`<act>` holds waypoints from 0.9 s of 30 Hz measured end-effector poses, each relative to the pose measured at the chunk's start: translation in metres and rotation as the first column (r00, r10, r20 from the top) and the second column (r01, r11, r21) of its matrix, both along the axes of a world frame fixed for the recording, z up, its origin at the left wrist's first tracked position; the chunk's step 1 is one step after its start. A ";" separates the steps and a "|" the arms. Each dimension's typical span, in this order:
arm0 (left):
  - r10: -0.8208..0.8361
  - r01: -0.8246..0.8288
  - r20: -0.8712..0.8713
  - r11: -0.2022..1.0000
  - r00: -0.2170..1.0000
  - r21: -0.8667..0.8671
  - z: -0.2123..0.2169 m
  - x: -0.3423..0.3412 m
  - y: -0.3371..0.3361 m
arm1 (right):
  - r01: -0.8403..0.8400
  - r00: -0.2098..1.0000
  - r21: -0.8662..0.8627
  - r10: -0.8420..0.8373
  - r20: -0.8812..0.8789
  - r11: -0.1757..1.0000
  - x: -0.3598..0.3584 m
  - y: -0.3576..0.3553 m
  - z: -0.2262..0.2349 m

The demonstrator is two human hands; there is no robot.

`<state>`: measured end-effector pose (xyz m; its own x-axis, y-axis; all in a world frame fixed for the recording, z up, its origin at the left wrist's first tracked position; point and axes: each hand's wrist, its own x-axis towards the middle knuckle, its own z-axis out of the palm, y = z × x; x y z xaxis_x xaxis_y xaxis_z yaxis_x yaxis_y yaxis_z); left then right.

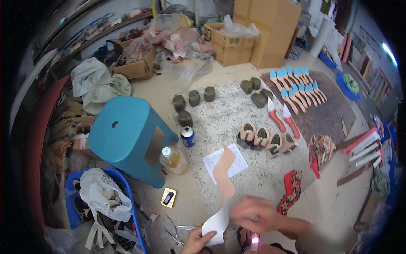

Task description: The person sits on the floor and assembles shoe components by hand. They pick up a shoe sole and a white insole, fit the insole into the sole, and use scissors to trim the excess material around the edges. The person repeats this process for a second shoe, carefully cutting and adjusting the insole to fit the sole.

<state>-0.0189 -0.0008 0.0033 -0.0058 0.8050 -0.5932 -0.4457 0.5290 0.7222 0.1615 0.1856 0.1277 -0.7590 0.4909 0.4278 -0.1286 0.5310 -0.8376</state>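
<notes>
In my left hand [198, 242], at the lower edge, is a white curved sheet piece [216, 226], pinched between thumb and fingers. My right hand [256, 215] is over the upper end of that piece, smeared by motion, so its fingers cannot be made out. Just beyond, a tan wavy-edged strip [224, 169] lies over a printed paper sheet [237, 163]. Whether the strip joins the white piece is hard to tell. Left of my left hand, metal scissors [172, 232] lie on the floor, partly visible.
A blue stool [120, 127], a bottle [173, 161] and a can [187, 136] stand to the left, above a blue scrap basket [134, 211]. Ahead are dark blocks [194, 98], tan-strapped shoe forms [261, 136], red-handled knife-shaped pieces [277, 118] and rows of blue-tipped insoles [292, 95].
</notes>
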 end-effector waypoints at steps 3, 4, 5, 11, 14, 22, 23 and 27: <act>0.127 -0.126 0.025 0.991 0.992 -0.052 0.005 0.002 -0.019 | -0.146 0.956 -0.063 0.125 -0.265 0.987 0.000 -0.019 0.028; 0.074 -0.074 -0.007 0.997 0.997 -0.001 0.009 0.008 -0.008 | -0.129 0.938 -0.016 0.117 -0.325 0.991 -0.001 -0.026 0.041; 0.022 -0.020 -0.042 0.998 0.999 0.051 0.011 0.015 0.005 | -0.105 0.924 0.030 0.109 -0.367 0.994 -0.005 -0.033 0.051; 0.068 -0.074 0.042 0.983 0.997 0.166 0.010 0.024 0.012 | -0.117 0.770 0.108 0.159 -0.617 0.987 -0.052 -0.048 0.038; 0.073 -0.102 0.167 0.980 0.983 0.171 -0.035 0.037 0.000 | -0.101 0.734 0.147 0.174 -0.657 0.984 -0.069 -0.054 0.032; -0.049 0.022 0.090 0.960 0.995 0.278 -0.076 0.035 -0.008 | -0.122 0.748 0.093 0.153 -0.646 0.988 -0.094 -0.056 0.033; -0.045 0.036 0.025 0.956 0.999 0.290 -0.078 0.034 -0.010 | -0.144 0.841 0.083 0.166 -0.515 0.986 -0.094 -0.045 0.044; 0.073 -0.080 0.068 0.990 0.995 0.112 -0.031 0.022 -0.003 | -0.056 0.997 0.003 0.056 0.044 0.998 -0.093 0.017 0.045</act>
<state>0.0035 -0.0037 -0.0280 -0.0349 0.8663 -0.4983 -0.5287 0.4071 0.7448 0.0686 0.2031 0.1724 -0.8034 0.4452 0.3953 -0.1216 0.5272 -0.8410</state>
